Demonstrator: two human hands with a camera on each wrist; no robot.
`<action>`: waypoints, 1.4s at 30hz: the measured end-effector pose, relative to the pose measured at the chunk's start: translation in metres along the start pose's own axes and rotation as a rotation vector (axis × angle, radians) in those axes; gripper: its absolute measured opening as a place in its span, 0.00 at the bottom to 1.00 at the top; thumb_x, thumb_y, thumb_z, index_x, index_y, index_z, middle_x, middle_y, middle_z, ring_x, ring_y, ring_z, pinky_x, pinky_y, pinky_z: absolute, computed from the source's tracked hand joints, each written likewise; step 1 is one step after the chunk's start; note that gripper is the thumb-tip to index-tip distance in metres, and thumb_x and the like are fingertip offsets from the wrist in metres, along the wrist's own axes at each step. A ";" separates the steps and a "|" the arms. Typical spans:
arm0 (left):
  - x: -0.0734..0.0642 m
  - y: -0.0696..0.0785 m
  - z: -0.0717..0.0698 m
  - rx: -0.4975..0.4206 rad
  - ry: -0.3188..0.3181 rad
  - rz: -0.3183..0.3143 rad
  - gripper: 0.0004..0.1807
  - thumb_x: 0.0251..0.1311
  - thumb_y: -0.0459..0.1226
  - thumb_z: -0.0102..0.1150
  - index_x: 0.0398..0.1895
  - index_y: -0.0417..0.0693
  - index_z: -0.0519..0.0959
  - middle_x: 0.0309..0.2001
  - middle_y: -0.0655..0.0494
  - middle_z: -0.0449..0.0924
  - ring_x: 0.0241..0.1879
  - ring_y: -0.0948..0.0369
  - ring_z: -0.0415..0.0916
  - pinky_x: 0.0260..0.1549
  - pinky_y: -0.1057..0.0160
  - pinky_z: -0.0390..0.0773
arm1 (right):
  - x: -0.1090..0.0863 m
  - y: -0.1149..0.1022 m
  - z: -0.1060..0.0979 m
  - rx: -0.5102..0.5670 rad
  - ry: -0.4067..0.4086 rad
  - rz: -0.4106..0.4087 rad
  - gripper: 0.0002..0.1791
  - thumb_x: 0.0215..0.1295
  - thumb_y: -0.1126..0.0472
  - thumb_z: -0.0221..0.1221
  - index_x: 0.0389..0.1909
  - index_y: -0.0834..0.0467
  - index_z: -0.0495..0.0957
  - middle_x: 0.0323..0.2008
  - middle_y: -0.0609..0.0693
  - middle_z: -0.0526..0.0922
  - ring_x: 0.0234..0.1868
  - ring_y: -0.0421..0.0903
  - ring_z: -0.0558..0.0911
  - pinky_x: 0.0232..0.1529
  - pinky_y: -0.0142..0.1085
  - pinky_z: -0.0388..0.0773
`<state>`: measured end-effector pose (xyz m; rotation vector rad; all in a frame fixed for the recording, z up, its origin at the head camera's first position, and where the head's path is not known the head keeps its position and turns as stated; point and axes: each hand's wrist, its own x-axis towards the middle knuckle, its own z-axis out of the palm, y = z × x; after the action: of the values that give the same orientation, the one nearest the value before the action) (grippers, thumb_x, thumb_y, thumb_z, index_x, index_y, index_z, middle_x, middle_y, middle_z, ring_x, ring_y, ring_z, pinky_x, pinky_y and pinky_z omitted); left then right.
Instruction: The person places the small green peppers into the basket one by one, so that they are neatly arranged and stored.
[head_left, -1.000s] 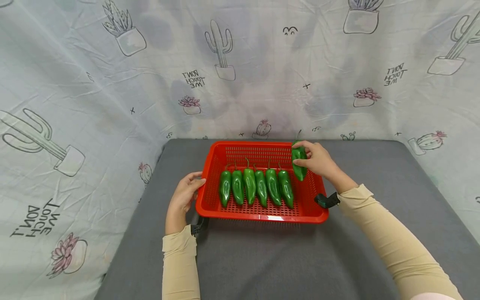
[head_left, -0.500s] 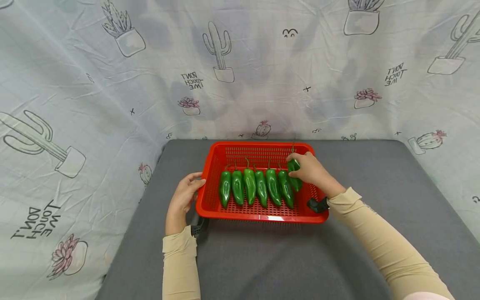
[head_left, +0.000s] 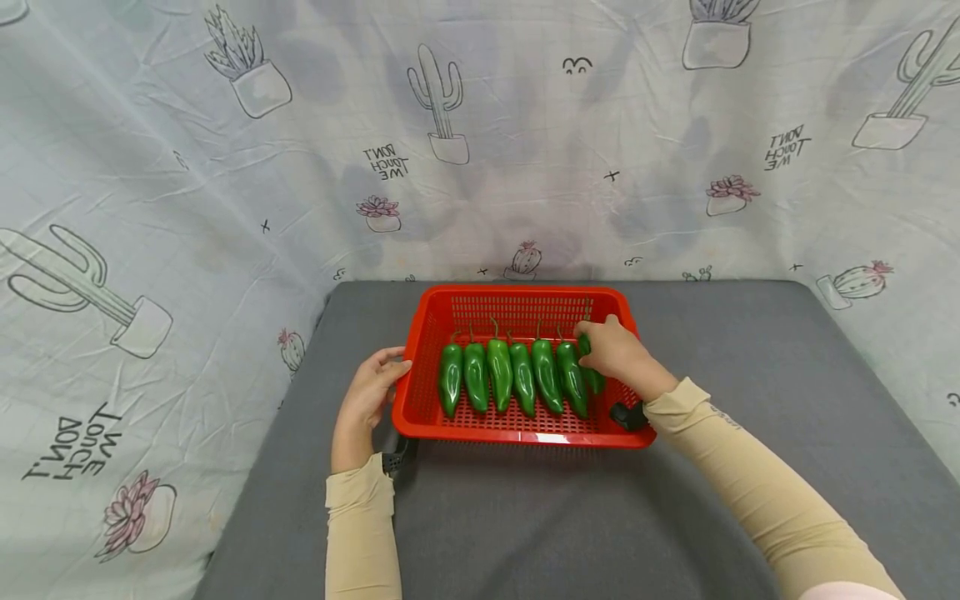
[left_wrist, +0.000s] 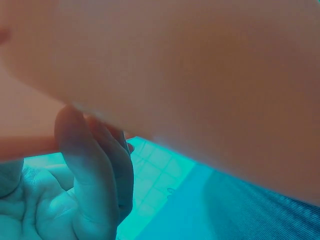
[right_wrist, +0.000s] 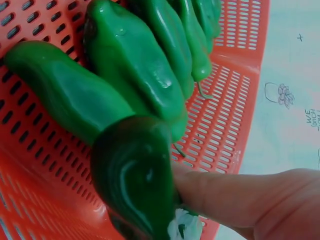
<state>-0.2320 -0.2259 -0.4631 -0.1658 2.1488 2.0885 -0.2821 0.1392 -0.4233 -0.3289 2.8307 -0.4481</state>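
Observation:
A red slotted plastic basket (head_left: 517, 435) sits on the grey table, with several green chili peppers (head_left: 499, 375) lying side by side in a row inside, stems toward the far wall. At the basket's left rim, my left hand (head_left: 367, 390) grips the edge between thumb and fingers; the left wrist view shows curled fingers (left_wrist: 92, 175) at its underside. My right hand (head_left: 621, 354) is inside the basket's right part, holding another green pepper (right_wrist: 132, 175) between thumb and fingers, at the right end of the row. From the head view, the hand hides much of that pepper.
The grey table (head_left: 540, 517) extends around the basket on all sides. Behind and to the left hangs a pale cloth (head_left: 525, 150) printed with cacti. A dark wrist camera (head_left: 632, 415) on the right wrist is above the basket's near right corner.
My right hand has brought the held pepper from above the basket's far right corner, down and left, to beside the row. My left hand has stayed on the rim.

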 end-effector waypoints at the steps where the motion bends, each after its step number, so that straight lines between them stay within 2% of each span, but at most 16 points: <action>1: 0.000 0.000 0.000 -0.001 0.000 0.000 0.25 0.67 0.35 0.52 0.65 0.36 0.62 0.36 0.56 0.80 0.27 0.63 0.81 0.28 0.64 0.82 | 0.000 0.000 0.001 -0.011 0.002 0.001 0.28 0.57 0.62 0.65 0.59 0.59 0.72 0.53 0.72 0.66 0.24 0.50 0.76 0.24 0.36 0.72; 7: 0.001 -0.001 0.000 -0.013 -0.003 0.008 0.25 0.67 0.34 0.52 0.65 0.36 0.62 0.35 0.57 0.80 0.27 0.63 0.81 0.28 0.65 0.82 | 0.003 0.001 0.007 -0.081 0.016 -0.008 0.29 0.56 0.63 0.65 0.60 0.60 0.71 0.53 0.74 0.68 0.24 0.50 0.76 0.23 0.37 0.73; 15: 0.002 0.001 0.001 -0.008 0.016 0.005 0.24 0.67 0.34 0.52 0.64 0.38 0.63 0.34 0.58 0.80 0.25 0.63 0.81 0.25 0.64 0.81 | 0.005 0.000 0.010 -0.107 -0.031 0.009 0.29 0.59 0.70 0.55 0.64 0.61 0.68 0.62 0.80 0.58 0.18 0.46 0.71 0.18 0.33 0.67; 20: 0.002 0.001 0.001 -0.004 0.015 0.004 0.24 0.67 0.34 0.52 0.64 0.38 0.63 0.35 0.57 0.80 0.26 0.63 0.81 0.27 0.64 0.82 | 0.006 -0.001 0.011 -0.122 -0.050 0.004 0.27 0.59 0.70 0.53 0.62 0.61 0.71 0.60 0.79 0.62 0.27 0.49 0.73 0.20 0.33 0.67; 23: 0.002 0.000 0.000 -0.005 0.013 0.000 0.24 0.67 0.35 0.52 0.64 0.38 0.63 0.35 0.58 0.80 0.26 0.63 0.81 0.27 0.64 0.82 | 0.007 -0.002 0.012 -0.140 -0.047 -0.003 0.26 0.59 0.70 0.54 0.61 0.61 0.73 0.57 0.76 0.68 0.32 0.51 0.73 0.21 0.33 0.67; 27: 0.002 -0.001 -0.001 -0.007 0.016 0.003 0.24 0.67 0.35 0.52 0.64 0.38 0.63 0.35 0.58 0.80 0.26 0.63 0.81 0.26 0.65 0.81 | 0.008 -0.002 0.013 -0.164 -0.007 -0.047 0.25 0.55 0.71 0.55 0.58 0.61 0.76 0.48 0.67 0.80 0.33 0.50 0.76 0.23 0.33 0.69; 29: 0.002 -0.001 -0.001 -0.008 0.017 0.005 0.24 0.67 0.35 0.52 0.64 0.38 0.63 0.35 0.59 0.80 0.26 0.64 0.81 0.26 0.65 0.81 | 0.007 -0.002 0.012 -0.160 0.004 -0.062 0.26 0.54 0.71 0.55 0.57 0.61 0.76 0.44 0.64 0.82 0.30 0.48 0.77 0.24 0.33 0.69; 33: 0.003 -0.001 -0.001 -0.008 0.016 0.006 0.24 0.67 0.35 0.53 0.64 0.38 0.63 0.35 0.59 0.80 0.26 0.64 0.81 0.26 0.66 0.80 | 0.007 -0.003 0.010 -0.140 -0.015 -0.059 0.26 0.56 0.70 0.56 0.59 0.62 0.74 0.46 0.63 0.82 0.29 0.47 0.76 0.24 0.33 0.68; 37: 0.004 -0.001 -0.003 -0.015 0.018 0.001 0.24 0.67 0.35 0.53 0.64 0.37 0.63 0.34 0.58 0.80 0.26 0.63 0.81 0.26 0.65 0.81 | 0.007 -0.005 0.005 -0.133 -0.029 -0.046 0.27 0.58 0.66 0.59 0.62 0.61 0.72 0.55 0.65 0.77 0.44 0.55 0.78 0.27 0.34 0.69; 40: 0.005 0.000 -0.003 -0.012 0.015 0.000 0.25 0.67 0.35 0.53 0.64 0.37 0.63 0.35 0.57 0.80 0.27 0.63 0.81 0.28 0.64 0.82 | 0.007 -0.005 0.001 -0.124 -0.024 -0.043 0.28 0.60 0.64 0.59 0.63 0.61 0.70 0.59 0.66 0.73 0.56 0.61 0.73 0.29 0.36 0.70; 42: 0.006 0.000 -0.004 -0.008 0.016 -0.001 0.25 0.67 0.36 0.53 0.64 0.38 0.63 0.36 0.56 0.80 0.28 0.62 0.82 0.29 0.63 0.82 | 0.006 -0.005 -0.002 -0.117 -0.018 -0.049 0.29 0.60 0.63 0.60 0.64 0.61 0.69 0.59 0.66 0.73 0.58 0.62 0.71 0.31 0.36 0.71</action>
<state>-0.2379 -0.2293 -0.4639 -0.1855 2.1491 2.1024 -0.2875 0.1334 -0.4212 -0.4235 2.8432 -0.2883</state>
